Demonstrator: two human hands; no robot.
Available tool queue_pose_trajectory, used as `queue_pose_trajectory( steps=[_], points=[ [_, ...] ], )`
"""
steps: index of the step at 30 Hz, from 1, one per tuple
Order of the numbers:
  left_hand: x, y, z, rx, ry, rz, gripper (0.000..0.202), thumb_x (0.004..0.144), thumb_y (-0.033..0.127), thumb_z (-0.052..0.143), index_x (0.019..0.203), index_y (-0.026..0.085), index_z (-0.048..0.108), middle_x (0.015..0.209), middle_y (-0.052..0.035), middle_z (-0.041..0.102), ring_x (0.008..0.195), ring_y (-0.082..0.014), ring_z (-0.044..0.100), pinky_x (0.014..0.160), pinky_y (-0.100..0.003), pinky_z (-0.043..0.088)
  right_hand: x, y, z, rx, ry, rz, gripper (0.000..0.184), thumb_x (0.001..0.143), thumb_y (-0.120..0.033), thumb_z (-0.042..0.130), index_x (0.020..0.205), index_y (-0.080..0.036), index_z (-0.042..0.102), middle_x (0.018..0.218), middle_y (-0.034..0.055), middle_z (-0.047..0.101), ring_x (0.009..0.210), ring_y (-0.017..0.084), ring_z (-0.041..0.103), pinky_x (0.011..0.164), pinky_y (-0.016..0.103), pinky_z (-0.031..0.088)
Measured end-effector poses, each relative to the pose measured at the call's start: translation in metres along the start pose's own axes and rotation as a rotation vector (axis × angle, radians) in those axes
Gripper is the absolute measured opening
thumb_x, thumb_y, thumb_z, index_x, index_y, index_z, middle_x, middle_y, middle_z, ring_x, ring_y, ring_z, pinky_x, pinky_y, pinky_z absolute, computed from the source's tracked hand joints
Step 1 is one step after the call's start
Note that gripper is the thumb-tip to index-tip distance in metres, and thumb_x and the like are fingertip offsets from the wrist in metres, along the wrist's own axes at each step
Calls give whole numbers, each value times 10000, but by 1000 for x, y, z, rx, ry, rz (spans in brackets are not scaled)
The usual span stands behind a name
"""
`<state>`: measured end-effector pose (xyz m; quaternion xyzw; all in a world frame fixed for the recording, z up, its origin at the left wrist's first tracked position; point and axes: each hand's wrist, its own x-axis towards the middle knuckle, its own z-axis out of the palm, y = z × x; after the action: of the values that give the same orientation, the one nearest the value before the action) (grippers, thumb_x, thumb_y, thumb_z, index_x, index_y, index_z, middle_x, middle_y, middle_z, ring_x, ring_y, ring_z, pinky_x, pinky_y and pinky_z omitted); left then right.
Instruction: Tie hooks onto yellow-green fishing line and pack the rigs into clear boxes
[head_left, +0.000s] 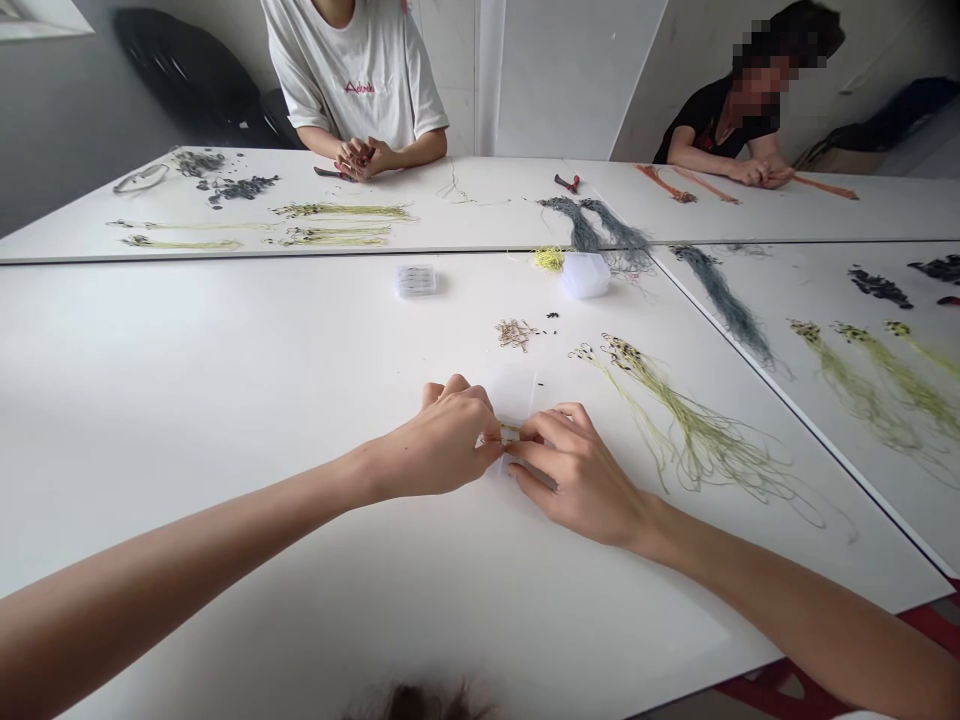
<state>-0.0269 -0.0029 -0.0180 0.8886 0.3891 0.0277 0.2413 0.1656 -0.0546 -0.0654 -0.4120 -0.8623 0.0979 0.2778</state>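
Pinching a short bundle of yellow-green line [510, 427] from both sides, the left hand [439, 432] and right hand [577, 478] meet above a clear plastic sleeve [516, 395] on the white table [225, 540]. The fingers of each hand sit together, their tips closed on the bundle, which shows only as a sliver between them; this two-sided grip seems to steady it at the sleeve's edge. Just to the right lies a loose sheaf of matching green lines [697, 445], their dark-flecked ends gathered together, while a small heap of metal hooks [516, 335] lies above, within easy reach. Farther off, a co-worker's hands [356, 158] meet over the next table.
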Motion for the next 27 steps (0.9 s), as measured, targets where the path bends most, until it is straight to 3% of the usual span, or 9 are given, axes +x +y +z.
queue_pose_trajectory(
  steps=[14, 27],
  points=[
    [-4, 2, 6, 92, 41, 4, 316, 889, 241, 477, 627, 197, 649, 823, -67, 556, 911, -242, 439, 798, -420, 322, 1, 3, 11, -12, 54, 6, 232, 927, -144, 507, 783, -173, 686, 735, 12, 581, 695, 117, 528, 824, 354, 326],
    [-4, 7, 8, 168, 82, -20, 309, 865, 215, 511, 583, 174, 630, 771, -77, 554, 881, -249, 451, 780, -425, 298, 3, 1, 14, 151, 94, 154, 139, 832, -73, 622, 787, -190, 682, 761, -12, 607, 696, 108, 549, 796, 331, 344]
  ],
)
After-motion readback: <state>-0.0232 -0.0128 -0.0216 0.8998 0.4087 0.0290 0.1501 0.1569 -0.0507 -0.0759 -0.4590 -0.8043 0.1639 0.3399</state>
